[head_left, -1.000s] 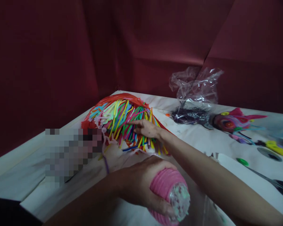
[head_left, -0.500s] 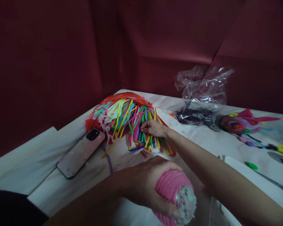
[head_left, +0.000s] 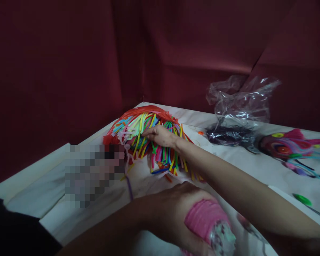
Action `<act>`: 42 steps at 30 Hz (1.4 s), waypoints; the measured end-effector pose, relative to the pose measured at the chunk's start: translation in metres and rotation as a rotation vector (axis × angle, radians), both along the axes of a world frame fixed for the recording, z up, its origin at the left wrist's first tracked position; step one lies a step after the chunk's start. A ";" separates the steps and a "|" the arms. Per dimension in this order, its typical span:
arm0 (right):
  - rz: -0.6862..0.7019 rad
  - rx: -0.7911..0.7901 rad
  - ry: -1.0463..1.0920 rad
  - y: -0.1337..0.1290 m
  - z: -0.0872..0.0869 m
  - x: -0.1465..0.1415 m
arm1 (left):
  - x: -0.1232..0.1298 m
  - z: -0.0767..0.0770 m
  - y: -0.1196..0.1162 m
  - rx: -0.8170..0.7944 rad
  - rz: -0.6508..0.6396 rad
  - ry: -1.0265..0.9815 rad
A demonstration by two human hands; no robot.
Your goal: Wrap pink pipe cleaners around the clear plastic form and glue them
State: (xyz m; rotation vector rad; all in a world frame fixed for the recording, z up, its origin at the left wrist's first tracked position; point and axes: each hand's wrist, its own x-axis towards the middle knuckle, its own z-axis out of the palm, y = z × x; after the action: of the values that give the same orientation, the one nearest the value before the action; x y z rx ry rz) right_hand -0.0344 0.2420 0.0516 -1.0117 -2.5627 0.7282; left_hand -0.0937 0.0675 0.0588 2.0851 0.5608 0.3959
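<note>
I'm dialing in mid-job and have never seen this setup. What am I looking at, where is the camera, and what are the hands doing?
There is no machine here: a person works with two bare hands, and the single camera sits on their head, looking forward and down, so the arms enter from the bottom.

The left hand grips a pink ribbed cylinder with a pale speckled end, close to the camera. The right hand reaches across and rests its fingers on a heap of colourful pipe cleaners.

All this lies on a white-covered table against dark red walls. Also there: a crumpled clear plastic bag over dark strands, a colourful craft piece at the right, and a green button. A blurred-out patch lies left of the heap.
</note>
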 end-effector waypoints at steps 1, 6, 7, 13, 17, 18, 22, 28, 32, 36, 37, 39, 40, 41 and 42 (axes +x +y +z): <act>0.023 0.006 -0.025 0.001 0.001 -0.009 | -0.002 -0.001 0.001 0.000 0.006 0.006; 0.097 0.089 -0.159 0.006 0.005 -0.041 | -0.012 -0.004 0.006 0.010 -0.011 0.018; 0.088 0.114 -0.198 0.007 0.005 -0.045 | -0.014 -0.004 0.007 0.013 -0.026 0.006; 0.021 0.270 -0.448 0.003 0.004 -0.061 | -0.021 -0.005 0.009 0.025 -0.025 -0.009; 0.012 0.347 -0.564 -0.006 0.006 -0.067 | -0.021 -0.007 0.007 0.014 -0.038 -0.012; 0.013 0.360 -0.580 -0.008 0.007 -0.067 | -0.021 -0.007 0.007 0.011 -0.037 -0.009; 0.013 0.387 -0.618 -0.007 0.005 -0.064 | -0.021 -0.006 0.006 -0.002 -0.014 0.043; -0.127 0.417 -0.582 0.008 -0.010 -0.059 | -0.023 -0.007 0.006 0.036 -0.026 -0.006; -0.113 0.437 -0.549 0.012 -0.012 -0.059 | -0.024 -0.008 0.007 0.057 -0.019 -0.021; -0.067 0.483 -0.512 0.014 -0.010 -0.058 | -0.026 -0.006 0.009 0.071 -0.058 -0.026; -0.065 0.484 -0.511 0.015 -0.009 -0.058 | -0.027 -0.006 0.009 0.080 -0.059 -0.021; -0.089 0.472 -0.516 0.017 -0.007 -0.055 | -0.027 -0.004 0.010 0.094 -0.067 -0.023; -0.109 0.468 -0.517 0.017 -0.006 -0.053 | -0.028 -0.004 0.010 0.100 -0.068 -0.030; -0.131 0.470 -0.515 0.017 -0.005 -0.051 | -0.028 -0.004 0.010 0.104 -0.069 -0.035; -0.151 0.476 -0.511 0.017 -0.003 -0.048 | -0.027 -0.004 0.010 0.105 -0.065 -0.033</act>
State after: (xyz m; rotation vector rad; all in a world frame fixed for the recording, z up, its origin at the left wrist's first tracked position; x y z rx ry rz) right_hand -0.0827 0.2591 0.0485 -1.3204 -2.8114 -0.2147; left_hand -0.1211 0.0776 0.0548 2.1870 0.4602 0.4293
